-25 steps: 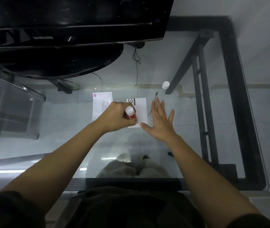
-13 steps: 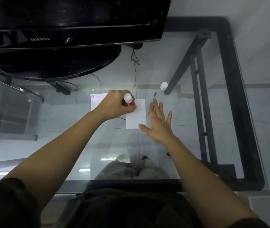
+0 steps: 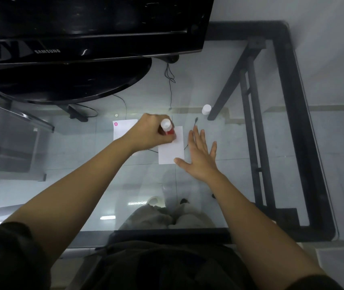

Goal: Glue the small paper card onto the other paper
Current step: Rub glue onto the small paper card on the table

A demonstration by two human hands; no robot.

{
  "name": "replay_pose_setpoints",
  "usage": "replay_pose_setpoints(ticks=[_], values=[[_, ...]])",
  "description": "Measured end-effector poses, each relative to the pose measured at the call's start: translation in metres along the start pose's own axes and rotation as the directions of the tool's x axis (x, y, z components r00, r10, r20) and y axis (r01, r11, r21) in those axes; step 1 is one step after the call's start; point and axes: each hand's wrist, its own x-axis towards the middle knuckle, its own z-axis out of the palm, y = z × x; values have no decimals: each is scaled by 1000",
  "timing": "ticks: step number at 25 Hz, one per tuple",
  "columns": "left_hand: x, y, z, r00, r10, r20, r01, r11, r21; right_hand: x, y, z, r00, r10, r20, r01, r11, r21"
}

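Observation:
A small white paper card (image 3: 171, 151) lies flat on the glass table (image 3: 250, 143). My left hand (image 3: 152, 132) grips a red glue stick (image 3: 168, 128) with a white end, tip down on the card's far part. My right hand (image 3: 200, 153) lies flat with fingers spread just right of the card, its thumb on the card's near right corner. A second white paper (image 3: 124, 128) with a pink dot in its corner lies to the left, partly hidden behind my left hand.
The glue stick's white cap (image 3: 206, 109) stands farther back on the right. A black monitor (image 3: 83, 28) and its round base (image 3: 68, 80) fill the far left. A thin cable (image 3: 194, 122) runs under the glass near the card. The table's black frame (image 3: 301, 122) borders the right.
My left hand has slid the glue stick from the card's near middle toward its far edge. My right hand stays flat beside the card.

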Motion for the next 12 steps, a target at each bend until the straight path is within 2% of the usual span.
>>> replay_pose_setpoints(ticks=[2, 7, 9, 12], values=[[-11, 1, 7, 996, 30, 86, -31, 999, 16, 0, 1, 1, 1000, 6, -7, -6, 1000, -7], [-6, 4, 11, 987, 73, 145, -86, 993, 86, 0, 0, 1, 1000, -1, -9, 1, 1000, -12], [6, 5, 4, 993, 50, 106, -61, 993, 99, 0, 0, 0, 1000, -1, -8, 0, 1000, -13], [20, 5, -4, 1000, -5, -28, 7, 997, 79, 0, -1, -1, 1000, 6, -7, -6, 1000, -10]])
